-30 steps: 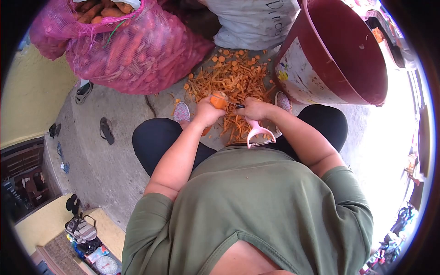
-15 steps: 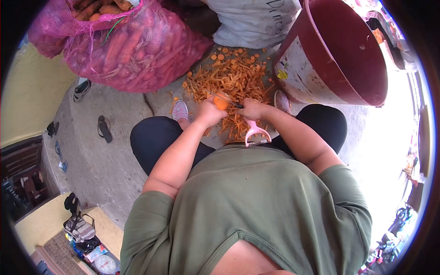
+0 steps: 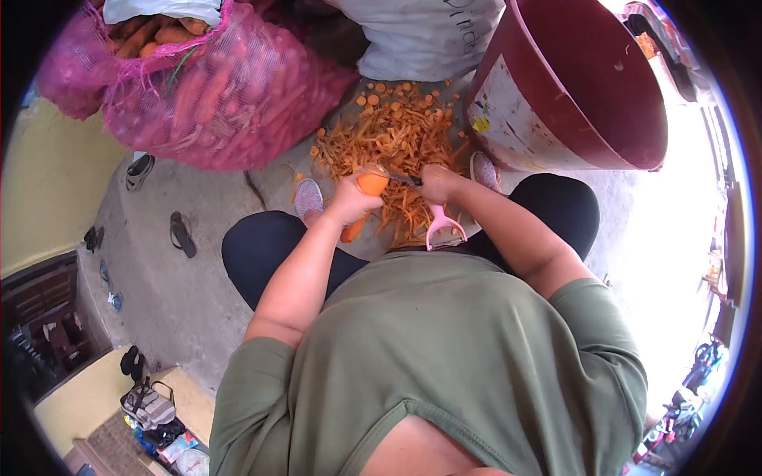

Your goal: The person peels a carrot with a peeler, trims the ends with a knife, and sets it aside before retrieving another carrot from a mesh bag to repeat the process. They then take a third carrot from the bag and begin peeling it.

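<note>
My left hand (image 3: 350, 201) is wrapped round a peeled carrot (image 3: 371, 185), its thick end up and its lower end showing below my palm. In my closed right hand (image 3: 436, 184) is a knife (image 3: 405, 179) with a dark handle, its blade pointing left across the carrot's top end. A pink peeler (image 3: 445, 224) hangs from the same hand, blade end towards my body. Under both hands spreads a pile of orange peelings (image 3: 397, 139), with several round carrot slices among them.
A pink mesh sack (image 3: 230, 95) full of carrots stands at the far left. Behind the peelings is a white sack (image 3: 425, 40). A large dark red bucket (image 3: 516, 103) leans at the right. A flip-flop (image 3: 182, 235) lies on the concrete floor (image 3: 214, 301).
The carrot has tilted in my left hand, so its lower end now shows beneath the palm. The knife remains at its top end. The whole view has shifted slightly.
</note>
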`<state>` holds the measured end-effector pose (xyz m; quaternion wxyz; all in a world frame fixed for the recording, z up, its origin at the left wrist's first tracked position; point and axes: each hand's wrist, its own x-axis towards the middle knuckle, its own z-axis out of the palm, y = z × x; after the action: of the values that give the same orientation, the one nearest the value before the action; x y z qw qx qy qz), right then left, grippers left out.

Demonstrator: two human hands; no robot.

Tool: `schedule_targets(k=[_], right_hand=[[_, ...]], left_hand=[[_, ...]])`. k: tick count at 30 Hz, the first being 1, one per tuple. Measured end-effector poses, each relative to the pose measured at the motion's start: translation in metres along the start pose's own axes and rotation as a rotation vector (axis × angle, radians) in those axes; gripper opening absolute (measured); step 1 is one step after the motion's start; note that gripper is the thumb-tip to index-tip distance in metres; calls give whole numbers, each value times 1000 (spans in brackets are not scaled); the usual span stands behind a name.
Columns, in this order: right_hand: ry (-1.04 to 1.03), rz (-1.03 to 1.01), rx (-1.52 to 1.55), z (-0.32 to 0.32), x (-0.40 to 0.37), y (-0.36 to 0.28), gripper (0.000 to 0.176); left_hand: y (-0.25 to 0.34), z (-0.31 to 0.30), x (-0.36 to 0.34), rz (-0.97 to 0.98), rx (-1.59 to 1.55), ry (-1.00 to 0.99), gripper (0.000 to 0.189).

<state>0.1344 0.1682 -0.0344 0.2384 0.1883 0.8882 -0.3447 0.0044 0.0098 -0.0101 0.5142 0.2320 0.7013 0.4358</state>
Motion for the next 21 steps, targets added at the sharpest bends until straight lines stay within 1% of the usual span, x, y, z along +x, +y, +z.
schedule_targets(k=[2,4,7,8,10,11,13,15,16,18,19,21], right_hand=[[40,55,60,3,5,9,30],[46,81,41,2,2,13,30],[51,72,59,-6,-1,9,32],[47,63,74,-7,-3,6,32],[14,-50,66,-7,-4,-5,33],[-4,-109,59,-7,-2,-11,33],[-10,-110,47,-10,4,-17,33],[-23,-95,44,-20,-6,-29,31],[-28,-123,20,-18,-1,-25,31],[-43,-179,-23,-8,11,-16,32],[-54,-160,-17,-8,11,-16,32],[-74,-123,-8,-12,10,-17,33]], left_hand=[[3,2,-1,9,-50,-35,37],[3,2,-2,-12,-152,-91,37],[0,-1,3,-29,-99,-58,39],[-1,-2,4,-23,-2,0,39],[9,-2,1,-12,188,121,41],[7,1,1,23,294,139,42],[6,13,0,92,505,171,44],[17,15,-6,62,473,194,46],[23,16,-7,50,456,206,46],[1,9,5,139,307,185,46],[-3,4,8,184,233,177,47],[-5,-2,10,130,63,109,47]])
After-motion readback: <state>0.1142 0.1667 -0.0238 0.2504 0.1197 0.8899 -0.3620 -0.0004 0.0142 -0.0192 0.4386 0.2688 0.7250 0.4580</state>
